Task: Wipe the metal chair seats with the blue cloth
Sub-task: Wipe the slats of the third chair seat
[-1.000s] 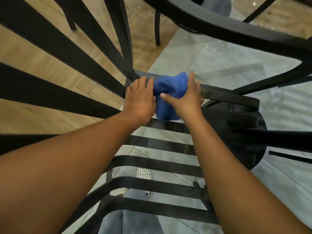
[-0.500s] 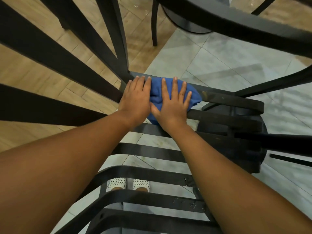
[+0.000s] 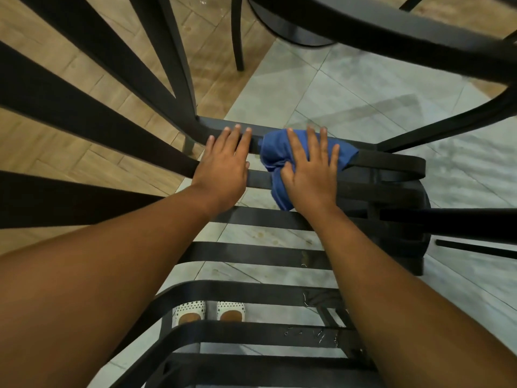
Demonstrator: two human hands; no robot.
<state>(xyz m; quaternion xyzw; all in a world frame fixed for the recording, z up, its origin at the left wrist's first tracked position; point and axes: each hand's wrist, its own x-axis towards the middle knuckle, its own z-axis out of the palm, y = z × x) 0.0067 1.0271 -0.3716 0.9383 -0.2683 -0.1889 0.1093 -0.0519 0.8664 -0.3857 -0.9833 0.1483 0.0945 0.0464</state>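
A black metal chair seat (image 3: 251,256) made of flat slats fills the middle of the head view, with floor showing between the slats. The blue cloth (image 3: 275,152) lies bunched on the far slats. My right hand (image 3: 310,169) presses flat on the cloth with fingers spread. My left hand (image 3: 223,166) rests flat on the bare slats just left of the cloth, holding nothing. A gap of dark slat separates the two hands.
Black backrest bars (image 3: 84,113) fan out at the left. A curved black armrest or rail (image 3: 405,32) crosses the top right. A round black table base (image 3: 402,208) stands right of the seat. My feet in white dotted shoes (image 3: 209,312) show under the slats.
My right hand went from gripping the bunched cloth to pressing it flat, then slid it to the right along the far slats. The left hand stayed put, so a gap opened.
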